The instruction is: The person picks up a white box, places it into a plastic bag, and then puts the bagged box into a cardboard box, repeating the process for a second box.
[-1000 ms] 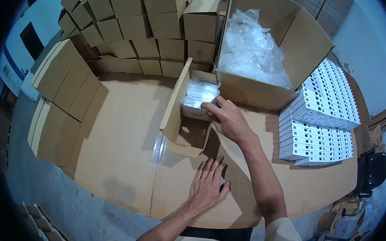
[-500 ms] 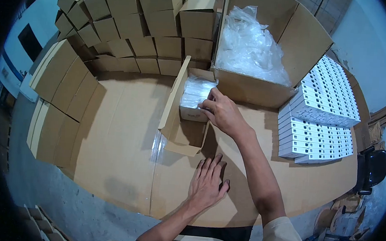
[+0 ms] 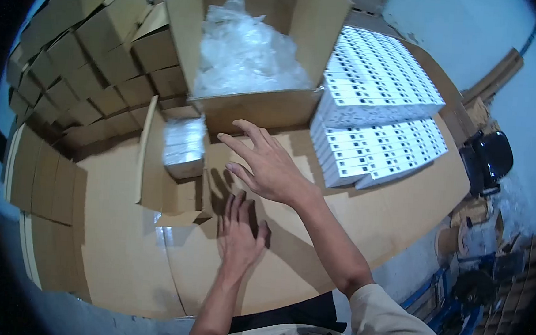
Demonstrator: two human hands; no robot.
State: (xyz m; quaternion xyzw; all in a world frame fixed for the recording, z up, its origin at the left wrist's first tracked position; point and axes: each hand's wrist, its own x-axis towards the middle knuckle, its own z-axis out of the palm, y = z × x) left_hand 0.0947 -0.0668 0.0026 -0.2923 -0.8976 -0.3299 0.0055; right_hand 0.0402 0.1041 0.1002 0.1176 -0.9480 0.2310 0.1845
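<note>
An open small carton (image 3: 150, 179) stands on the cardboard-covered table (image 3: 122, 250), its long flap upright on the left. Several plastic-wrapped white packs (image 3: 183, 141) fill its far part, while the near part shows a bare bottom. My right hand (image 3: 271, 168) hovers to the right of this carton, fingers spread, holding nothing. Just in front of the carton's near right corner, my left hand (image 3: 241, 236) rests on the table with its fingers stretched out and nothing in it.
Behind the small carton is a large open carton (image 3: 265, 109) with clear plastic bags (image 3: 244, 55). Stacked white boxes (image 3: 379, 110) stand at the right. Brown cartons (image 3: 110, 90) are piled at back left, more brown boxes (image 3: 43, 184) at left. A black chair (image 3: 489, 156) stands beyond the right edge.
My right hand has let go of the packs in the small carton and drawn away to the right, opening. The view has turned right; my left hand still rests on the table.
</note>
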